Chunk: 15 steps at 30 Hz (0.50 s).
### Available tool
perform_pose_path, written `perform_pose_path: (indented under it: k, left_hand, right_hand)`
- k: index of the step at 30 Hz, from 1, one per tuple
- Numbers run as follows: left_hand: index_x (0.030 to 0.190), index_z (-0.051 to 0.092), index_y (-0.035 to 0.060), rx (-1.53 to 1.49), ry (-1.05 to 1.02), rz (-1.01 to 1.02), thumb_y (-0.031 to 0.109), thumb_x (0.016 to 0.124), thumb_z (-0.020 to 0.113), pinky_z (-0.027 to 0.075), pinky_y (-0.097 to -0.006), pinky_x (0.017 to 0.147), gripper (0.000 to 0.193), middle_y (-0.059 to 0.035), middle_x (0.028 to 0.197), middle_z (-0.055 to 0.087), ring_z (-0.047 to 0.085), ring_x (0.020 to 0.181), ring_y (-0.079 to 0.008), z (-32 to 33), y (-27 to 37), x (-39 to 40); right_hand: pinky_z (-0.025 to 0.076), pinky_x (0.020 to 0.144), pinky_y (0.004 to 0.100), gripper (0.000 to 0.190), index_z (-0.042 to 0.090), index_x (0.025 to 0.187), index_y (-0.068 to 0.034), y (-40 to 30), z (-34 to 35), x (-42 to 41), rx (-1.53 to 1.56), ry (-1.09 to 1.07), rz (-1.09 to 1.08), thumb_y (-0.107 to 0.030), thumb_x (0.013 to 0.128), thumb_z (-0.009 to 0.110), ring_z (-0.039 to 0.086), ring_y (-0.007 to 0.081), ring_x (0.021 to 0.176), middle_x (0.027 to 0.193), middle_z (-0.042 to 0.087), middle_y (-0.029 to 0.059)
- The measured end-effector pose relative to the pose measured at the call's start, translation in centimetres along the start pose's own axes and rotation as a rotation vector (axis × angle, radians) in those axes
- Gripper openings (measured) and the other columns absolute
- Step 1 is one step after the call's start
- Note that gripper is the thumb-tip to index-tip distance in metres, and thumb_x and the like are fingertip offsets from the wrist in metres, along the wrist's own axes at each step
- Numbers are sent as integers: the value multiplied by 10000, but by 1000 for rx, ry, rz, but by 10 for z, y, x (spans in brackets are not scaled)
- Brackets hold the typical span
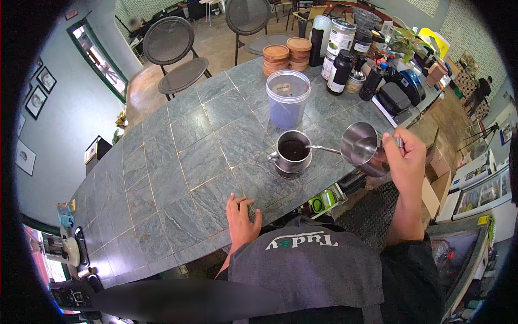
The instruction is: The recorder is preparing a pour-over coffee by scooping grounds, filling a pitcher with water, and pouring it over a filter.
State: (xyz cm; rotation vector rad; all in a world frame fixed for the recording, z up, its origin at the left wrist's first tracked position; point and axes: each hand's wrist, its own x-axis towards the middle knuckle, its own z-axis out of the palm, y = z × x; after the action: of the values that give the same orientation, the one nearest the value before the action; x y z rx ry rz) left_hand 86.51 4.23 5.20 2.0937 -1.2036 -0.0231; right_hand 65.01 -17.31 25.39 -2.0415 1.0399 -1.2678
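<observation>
My right hand (406,158) grips the handle of a steel gooseneck pouring kettle (359,143), held tilted at the counter's right edge. Its thin spout reaches left to the rim of a metal drip coffee filter (292,156), which holds dark, wet-looking coffee grounds. The filter stands on a cup or glass mostly hidden beneath it. Whether water is flowing from the spout I cannot tell. My left hand (243,218) rests on the near edge of the counter, fingers apart and holding nothing. Just behind the filter stands an open translucent plastic tub (287,105).
The dark stone-tiled counter (182,162) runs to the left. Round wooden containers (276,58), a black bottle (341,73) and several jars stand at its back right. Below the right edge are green items (323,201) on a shelf. Chairs (182,75) stand beyond; a person is far right.
</observation>
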Motion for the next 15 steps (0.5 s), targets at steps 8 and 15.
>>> perform_pose_path:
  k: [8, 15]
  left_hand:
    - [969, 536, 55, -96, -9, 83, 58, 720, 643, 343, -458, 962, 271, -126, 1052, 510, 441, 1116, -347, -12, -11, 6]
    - [856, 383, 77, -1694, -35, 426, -1, 827, 485, 434, -353, 594, 132, -98, 789, 464, 516, 661, -232, -171, 124, 42]
  right_hand:
    - [205, 443, 255, 316, 374, 588, -33, -6, 17, -3, 20, -81, 15, -105, 793, 604, 256, 35, 520, 520, 263, -49]
    - [200, 450, 251, 333, 365, 589, -40, 2, 18, 8, -11, -43, 108, -130, 814, 594, 256, 32, 530, 533, 262, -49]
